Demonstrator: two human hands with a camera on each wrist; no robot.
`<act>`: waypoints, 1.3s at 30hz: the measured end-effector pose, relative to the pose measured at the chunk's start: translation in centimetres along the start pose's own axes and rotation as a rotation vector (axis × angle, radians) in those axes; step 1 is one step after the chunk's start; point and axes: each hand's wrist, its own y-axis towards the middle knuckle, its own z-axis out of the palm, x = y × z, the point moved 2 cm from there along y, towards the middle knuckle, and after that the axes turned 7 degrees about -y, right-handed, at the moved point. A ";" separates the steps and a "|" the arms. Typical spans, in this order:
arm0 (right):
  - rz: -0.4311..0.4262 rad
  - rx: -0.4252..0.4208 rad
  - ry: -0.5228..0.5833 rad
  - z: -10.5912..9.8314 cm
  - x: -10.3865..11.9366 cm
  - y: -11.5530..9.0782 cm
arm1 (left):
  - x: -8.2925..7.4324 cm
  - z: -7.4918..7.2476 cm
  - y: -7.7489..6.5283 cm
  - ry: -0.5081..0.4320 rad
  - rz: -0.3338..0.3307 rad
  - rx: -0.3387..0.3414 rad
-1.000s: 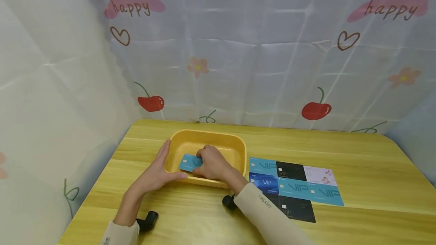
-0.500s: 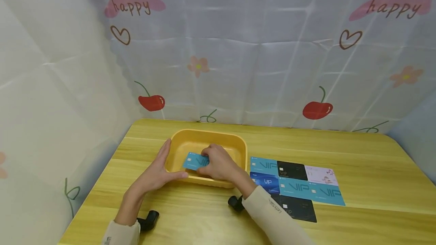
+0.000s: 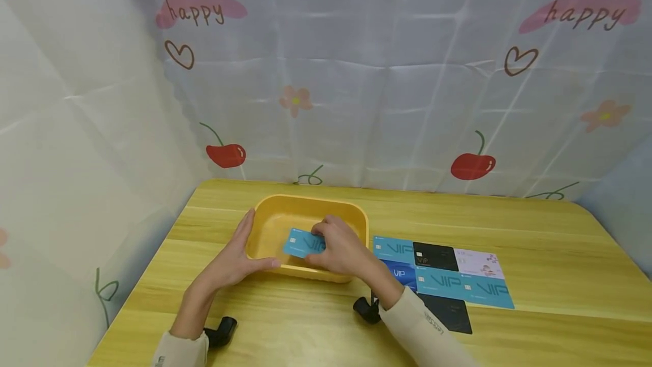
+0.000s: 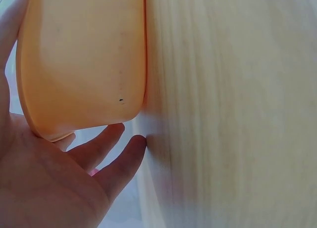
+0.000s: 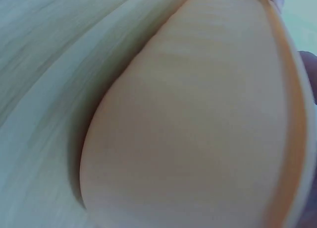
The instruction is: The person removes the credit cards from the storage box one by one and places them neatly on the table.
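In the head view, a teal VIP card (image 3: 303,243) is pinched between the thumb and fingers of my right hand (image 3: 340,247), inside the yellow plastic bin (image 3: 333,206). The hand covers the card's right end. My left hand (image 3: 230,259) rests against the bin's left front corner, thumb along the front rim and fingers spread on the left side. The left wrist view shows those fingers (image 4: 120,163) fairly straight beside the bin's outer wall (image 4: 89,59). The right wrist view is mostly filled by the bin's outside wall (image 5: 193,119); the pinched card is hidden there.
Right of the bin, several cards lie in rows on the wooden table (image 3: 550,254), among them a black card (image 3: 435,256), a pale floral card (image 3: 477,263) and a dark blue card (image 3: 399,274). My right sleeve (image 3: 425,327) overlaps the nearest row. A printed curtain hangs behind.
My right hand has slid rightward inside the bin with the teal card still pinched. The left hand and the bin have stayed in place.
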 end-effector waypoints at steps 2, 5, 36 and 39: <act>-0.008 -0.007 0.004 -0.2 -0.1 -0.4 | 0.0 0.0 0.0 -0.002 -0.002 -0.003; -0.015 -0.026 0.001 -0.6 -0.3 -1.4 | 0.1 0.1 0.0 -0.003 0.001 -0.006; 0.012 -0.119 -0.004 -2.8 -2.5 -8.3 | 0.1 0.0 -0.1 -0.006 0.002 0.004; -0.002 -0.105 0.003 -3.1 -2.8 -9.1 | 0.1 0.0 -0.1 0.001 -0.001 0.001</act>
